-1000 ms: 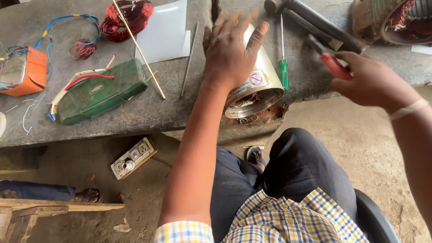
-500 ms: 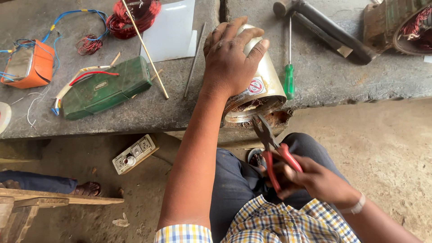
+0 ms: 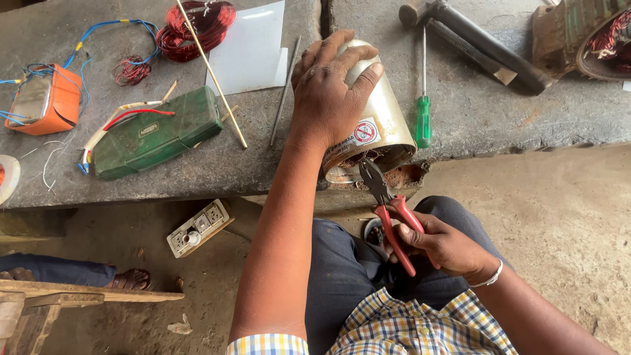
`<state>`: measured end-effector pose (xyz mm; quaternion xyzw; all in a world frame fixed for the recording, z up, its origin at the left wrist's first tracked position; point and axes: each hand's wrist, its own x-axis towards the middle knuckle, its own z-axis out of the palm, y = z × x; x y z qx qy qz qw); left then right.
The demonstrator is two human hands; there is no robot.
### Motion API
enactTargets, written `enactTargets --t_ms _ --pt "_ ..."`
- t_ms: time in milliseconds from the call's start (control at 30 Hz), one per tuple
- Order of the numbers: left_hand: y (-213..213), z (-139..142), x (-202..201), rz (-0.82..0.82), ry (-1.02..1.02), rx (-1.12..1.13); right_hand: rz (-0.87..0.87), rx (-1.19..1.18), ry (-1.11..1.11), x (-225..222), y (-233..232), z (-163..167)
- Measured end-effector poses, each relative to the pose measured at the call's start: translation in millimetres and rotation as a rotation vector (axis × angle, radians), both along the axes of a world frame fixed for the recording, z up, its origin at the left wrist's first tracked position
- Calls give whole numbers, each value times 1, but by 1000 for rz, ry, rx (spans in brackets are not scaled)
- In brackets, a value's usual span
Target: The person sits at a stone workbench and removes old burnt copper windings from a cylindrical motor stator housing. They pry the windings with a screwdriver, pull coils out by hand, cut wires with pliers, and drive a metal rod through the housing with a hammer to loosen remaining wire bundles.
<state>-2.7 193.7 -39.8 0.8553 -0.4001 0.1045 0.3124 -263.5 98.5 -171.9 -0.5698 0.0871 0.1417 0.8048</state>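
My left hand (image 3: 332, 92) lies flat on top of a silver metal cylinder (image 3: 381, 125), a motor housing lying on its side at the front edge of the stone bench (image 3: 473, 112). Its open end faces me and shows copper windings inside. My right hand (image 3: 447, 246) grips red-handled pliers (image 3: 388, 210) over my lap. The plier jaws point up at the lower rim of the cylinder's open end.
On the bench lie a green-handled screwdriver (image 3: 424, 98), a hammer (image 3: 480, 43), a thin metal rod (image 3: 286, 92), a green case (image 3: 158, 135), an orange meter (image 3: 43, 102), red wire coils (image 3: 197, 23), a white sheet (image 3: 253, 49). A socket board (image 3: 197, 227) lies on the floor. Another person's sandalled foot (image 3: 128, 279) is left.
My right hand brought the pliers down from the bench's right side to my lap, then raised their jaws to the cylinder's open end. My left hand stayed on the cylinder.
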Motion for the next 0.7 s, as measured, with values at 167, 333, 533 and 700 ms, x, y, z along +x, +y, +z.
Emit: enactTargets --t_ms 167,333,533,700 --pt "1 4 -3 0 18 -19 -118 -287 -131 6 22 -10" --pt "2 11 -12 31 -16 -17 -331 -803 -321 25 40 -37" --pt "-2 12 2 4 116 -3 -506 -1015 -555 60 35 -64" --pt "-2 7 6 -4 91 16 -546 -1077 -691 69 38 -64"
